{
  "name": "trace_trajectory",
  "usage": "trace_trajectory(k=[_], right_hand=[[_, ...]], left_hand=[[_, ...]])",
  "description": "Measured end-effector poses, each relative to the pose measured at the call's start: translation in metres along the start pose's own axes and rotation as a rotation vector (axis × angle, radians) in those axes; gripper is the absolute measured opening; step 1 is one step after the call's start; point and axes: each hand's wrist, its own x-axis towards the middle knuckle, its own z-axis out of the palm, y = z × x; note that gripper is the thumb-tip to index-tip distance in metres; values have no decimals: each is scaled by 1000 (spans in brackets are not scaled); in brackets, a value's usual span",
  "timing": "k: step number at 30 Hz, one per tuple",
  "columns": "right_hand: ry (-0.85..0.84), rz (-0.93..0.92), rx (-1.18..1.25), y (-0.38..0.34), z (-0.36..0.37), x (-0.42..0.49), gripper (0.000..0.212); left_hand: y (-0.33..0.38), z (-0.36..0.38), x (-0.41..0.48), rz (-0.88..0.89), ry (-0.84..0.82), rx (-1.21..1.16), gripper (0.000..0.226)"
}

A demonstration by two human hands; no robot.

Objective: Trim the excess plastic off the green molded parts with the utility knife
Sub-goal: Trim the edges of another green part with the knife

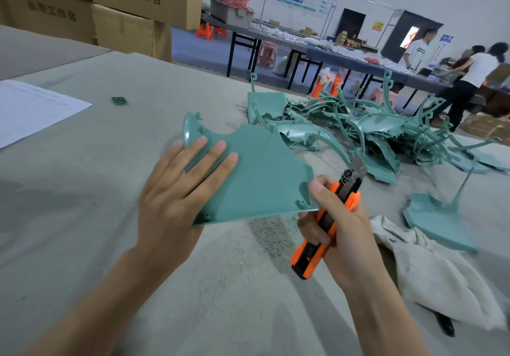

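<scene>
A flat green molded part [265,173] is lifted above the grey table, tilted toward me. My left hand [176,190] holds its left side, straight fingers spread over the top face, thumb hidden beneath. My right hand [336,226] grips an orange and black utility knife [328,217] just off the part's lower right corner. The blade [358,166] is out and points up and away, past the part's right edge. Fine green shavings [270,237] lie on the cloth below.
A heap of green parts and curved sprues [372,132] covers the table beyond. One more green part [438,220] and a white rag [441,275] lie at right. A paper sheet [30,110] sits far left, cardboard boxes [129,5] behind. People stand at distant tables.
</scene>
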Motion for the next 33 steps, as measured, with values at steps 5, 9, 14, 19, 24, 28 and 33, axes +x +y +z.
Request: trace_trajectory(k=[5,9,14,19,24,28,33], right_hand=[[223,1,-54,2,5,1,36],[427,-12,-28,3,2,5,42],[439,-61,-153,10,11,3,37],[207,-108,-205,21,32,-4,22],[69,-198,-368,19,32,-6,49],[52,-327,-672,22,27,-8,66],[52,-335,-850,28,28,-5,68]], left_hand=[[4,3,6,-230,-19,85,48],[13,0,13,-527,37,-138,63],[38,-1,12,-116,-148,-38,73],[52,7,2,-53,-246,18,42],[43,1,5,-177,-211,41,42],[41,3,6,-250,-179,2,46],[42,3,6,-261,-175,-83,43]])
